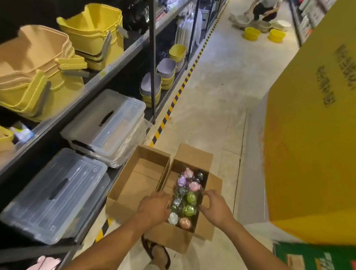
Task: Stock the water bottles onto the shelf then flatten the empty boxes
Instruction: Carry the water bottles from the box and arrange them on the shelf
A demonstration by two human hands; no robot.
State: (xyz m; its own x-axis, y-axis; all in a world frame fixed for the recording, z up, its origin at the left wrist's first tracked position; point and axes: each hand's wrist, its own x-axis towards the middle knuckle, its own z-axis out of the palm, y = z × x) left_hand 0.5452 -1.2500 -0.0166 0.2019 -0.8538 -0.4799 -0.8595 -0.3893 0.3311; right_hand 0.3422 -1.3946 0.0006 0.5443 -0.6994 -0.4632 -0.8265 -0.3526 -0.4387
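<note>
Two open cardboard boxes stand side by side on the aisle floor. The left box (139, 180) is empty. The right box (194, 157) holds several wrapped water bottles (188, 190) with pink, purple, green and silver caps. My left hand (155, 206) reaches down at the box's left wall, fingers curled over the edge beside the bottles. Over the right wall is my right hand (215, 206), fingers bent at the flap's edge. What exactly each hand grips is hidden.
A dark shelf unit (106, 75) on the left carries yellow and tan tubs (92, 31) above and clear lidded bins (104, 126) below. A big yellow carton (318, 139) fills the right. A person crouches among bowls far down the aisle (264, 10). My sandalled foot (159, 253) is below the box.
</note>
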